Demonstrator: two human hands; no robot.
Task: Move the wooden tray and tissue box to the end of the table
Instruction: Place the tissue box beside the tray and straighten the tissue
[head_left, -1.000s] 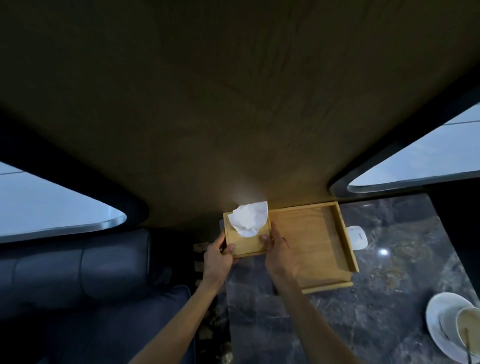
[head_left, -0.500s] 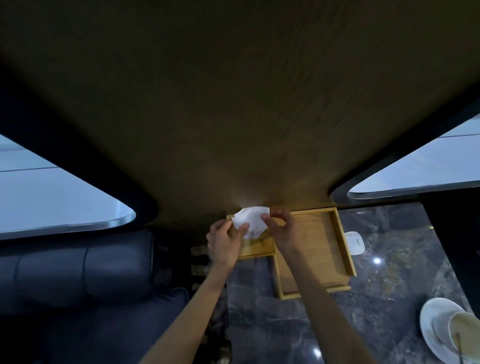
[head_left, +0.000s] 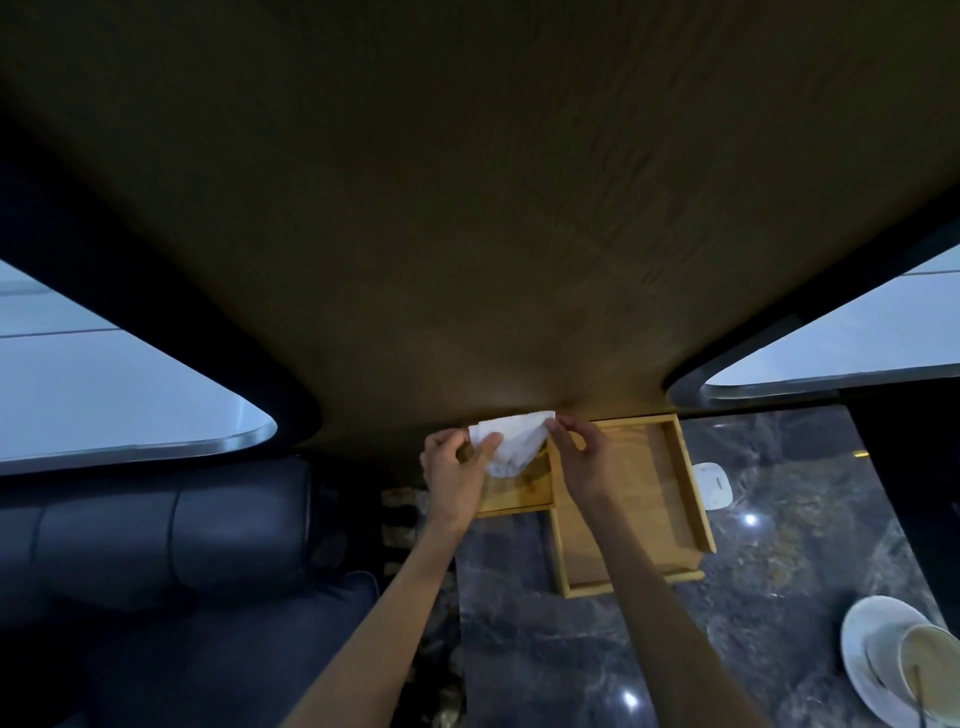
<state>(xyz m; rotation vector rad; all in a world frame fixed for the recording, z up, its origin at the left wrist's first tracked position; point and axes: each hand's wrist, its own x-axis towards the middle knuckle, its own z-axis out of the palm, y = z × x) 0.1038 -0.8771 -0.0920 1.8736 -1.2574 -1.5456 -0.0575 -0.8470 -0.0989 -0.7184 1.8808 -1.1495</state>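
A wooden tissue box (head_left: 517, 491) stands at the far left end of the dark marble table (head_left: 753, 613), against the wooden wall panel. A white tissue (head_left: 511, 441) sticks up out of it. My left hand (head_left: 454, 470) pinches the tissue's left edge and my right hand (head_left: 582, 457) pinches its right corner. The shallow wooden tray (head_left: 675, 499) lies flat just right of the box, touching it, partly under my right forearm.
A small white flat device (head_left: 716, 486) lies right of the tray. A white cup on a saucer (head_left: 904, 665) sits at the table's near right. A dark leather sofa (head_left: 156, 545) runs along the left. The wooden panel (head_left: 467, 234) rises behind the table's end.
My hands left the sides of the tissue box and rose to the tissue, each now pinching one edge of it. Box and tray stay at the table's end.
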